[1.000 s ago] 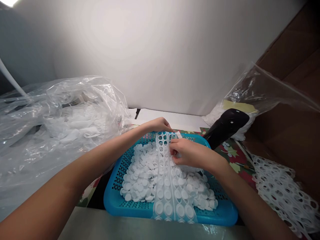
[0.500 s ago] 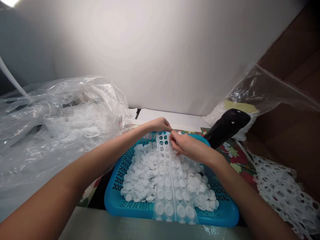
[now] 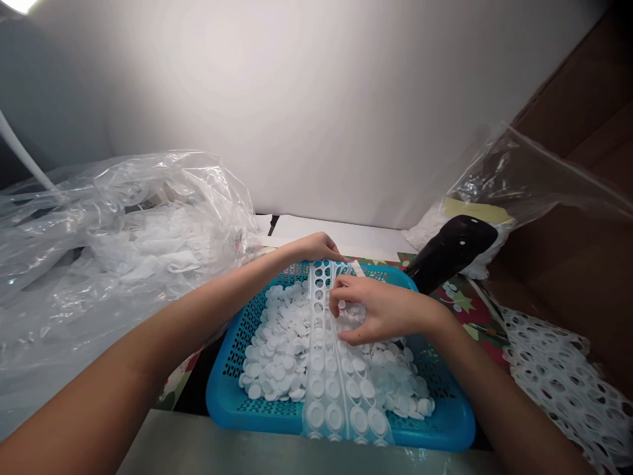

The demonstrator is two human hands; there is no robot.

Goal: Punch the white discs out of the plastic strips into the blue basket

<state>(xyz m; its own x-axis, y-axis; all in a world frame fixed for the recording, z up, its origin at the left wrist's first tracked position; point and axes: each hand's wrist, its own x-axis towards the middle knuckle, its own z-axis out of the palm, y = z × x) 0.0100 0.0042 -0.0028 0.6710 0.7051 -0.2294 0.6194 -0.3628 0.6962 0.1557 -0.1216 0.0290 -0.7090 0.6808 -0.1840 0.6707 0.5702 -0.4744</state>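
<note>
White plastic sheeting, open-holed at its far end and filled in nearer us, stretches across our blue basket over a heap of loose white discs. Our left hand pinches it at the far rim; our right hand, thumb and fingers parted, curls over its right side, though we cannot tell whether it touches.

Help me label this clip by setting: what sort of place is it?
Probably a small workshop, perhaps at home: a blue basket of loose white discs, a white perforated sheet lying across it, and a large clear plastic bag of white pieces alongside.
</note>
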